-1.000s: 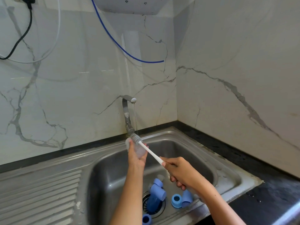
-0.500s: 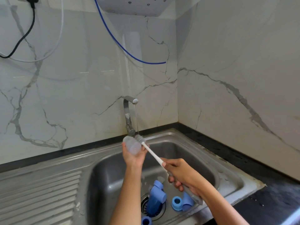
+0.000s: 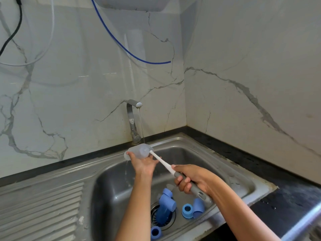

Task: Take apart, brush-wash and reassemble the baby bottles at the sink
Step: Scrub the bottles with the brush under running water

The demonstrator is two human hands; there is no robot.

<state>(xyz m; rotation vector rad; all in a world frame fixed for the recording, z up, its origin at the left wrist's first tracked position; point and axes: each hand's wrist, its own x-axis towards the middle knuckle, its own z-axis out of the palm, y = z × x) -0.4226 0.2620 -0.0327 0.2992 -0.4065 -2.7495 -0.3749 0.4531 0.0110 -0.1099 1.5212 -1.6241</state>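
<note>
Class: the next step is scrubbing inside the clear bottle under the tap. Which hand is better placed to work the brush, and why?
The right hand. It already grips the grey handle of the white bottle brush, whose bristle head sits at the mouth of the clear plastic baby bottle. The left hand is occupied holding that bottle.

Two bare arms show, with no sleeves. The left hand and the right hand are bare too: no gloves, rings, watch or bands. The right hand's fingernails are short and plain.
</note>
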